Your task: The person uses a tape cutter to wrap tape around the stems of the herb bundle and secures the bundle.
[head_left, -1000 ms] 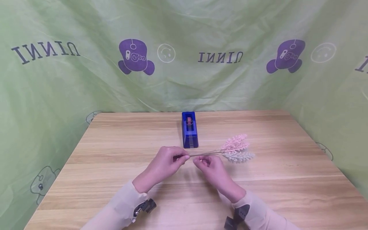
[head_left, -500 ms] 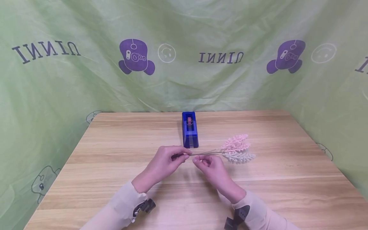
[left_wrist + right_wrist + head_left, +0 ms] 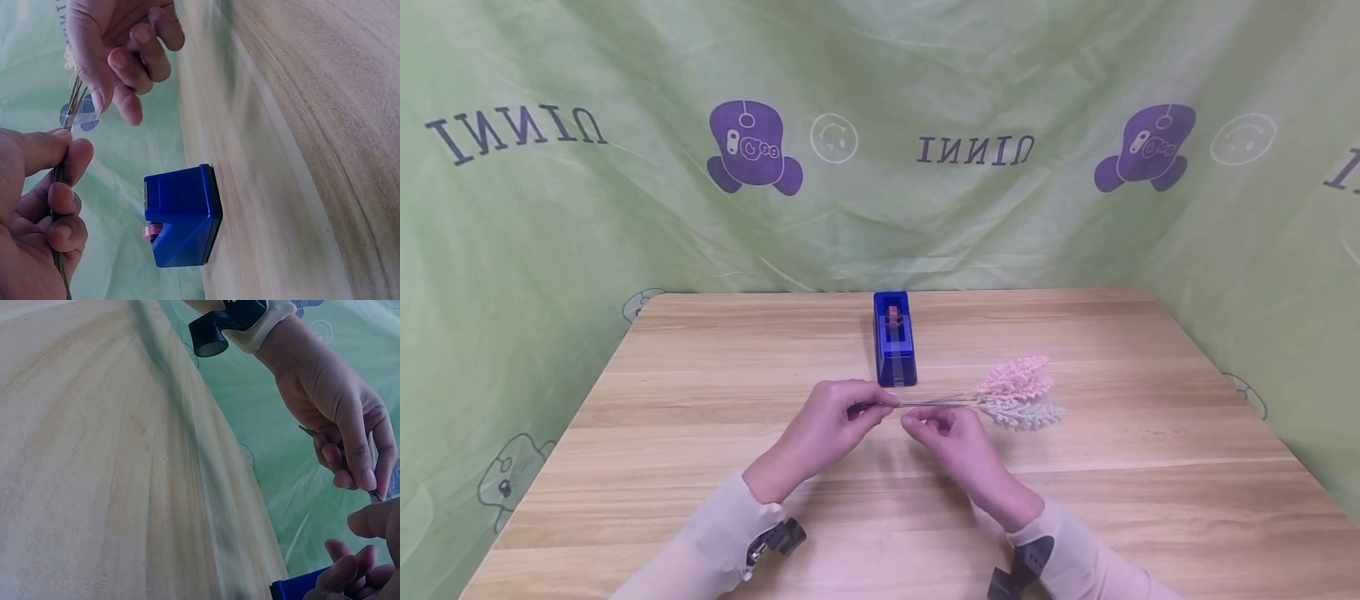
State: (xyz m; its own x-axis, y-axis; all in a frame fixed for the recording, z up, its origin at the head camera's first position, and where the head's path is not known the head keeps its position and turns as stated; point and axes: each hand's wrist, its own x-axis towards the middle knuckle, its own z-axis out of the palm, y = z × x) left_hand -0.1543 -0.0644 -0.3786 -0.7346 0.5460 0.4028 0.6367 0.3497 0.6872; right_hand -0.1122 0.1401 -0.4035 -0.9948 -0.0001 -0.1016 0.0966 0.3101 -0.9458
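My left hand (image 3: 827,425) pinches a bundle of thin brown stems (image 3: 58,187) between thumb and fingertips, its other fingers curled round their lower part. The stems run right to a pink artificial flower spray (image 3: 1017,379) and a pale grey one (image 3: 1022,414). A short strip of clear tape (image 3: 86,117) reaches from the stems just above the left thumb toward my right hand (image 3: 958,442). The right thumb and forefinger pinch its free end. In the right wrist view the flower heads are out of sight.
A blue tape dispenser (image 3: 895,340) with a pinkish roll core stands on the wooden table (image 3: 700,350), just beyond the hands. Behind the table hangs a green printed cloth (image 3: 880,225). Each wrist carries a small black camera.
The flower heads have dipped slightly toward me and the stems have turned a little. Both hands stay almost in the same place.
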